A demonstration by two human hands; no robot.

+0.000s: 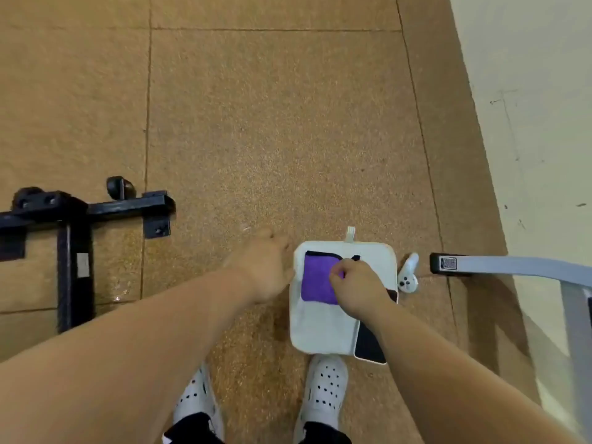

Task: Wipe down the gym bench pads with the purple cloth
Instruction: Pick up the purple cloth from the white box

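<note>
The right hand (355, 286) is curled at the three o'clock edge of the purple cloth (317, 280), fingertips bunched and pinching the fabric; the left hand (262, 267) sits against the nine o'clock side of the white pouch (323, 328), its back turned up and its fingers hidden, so I cannot tell whether it grips or only rests there. The cloth lies flat on the upper half of the pouch, dark trim along its twelve o'clock edge; the pouch lies on the floor (256, 123) just ahead of the person's white clogs (326, 389), a small loop at its twelve o'clock end. A phone (370, 346) with a dark screen lies under the right forearm at the pouch's five o'clock corner; a white handheld controller (408, 277) lies just beside the pouch at three o'clock. Further out, a black metal frame (73, 219) with small wheels stands at nine o'clock; a grey metal bar (512, 267) reaches in at three o'clock, near the pale wall (544, 91).
</note>
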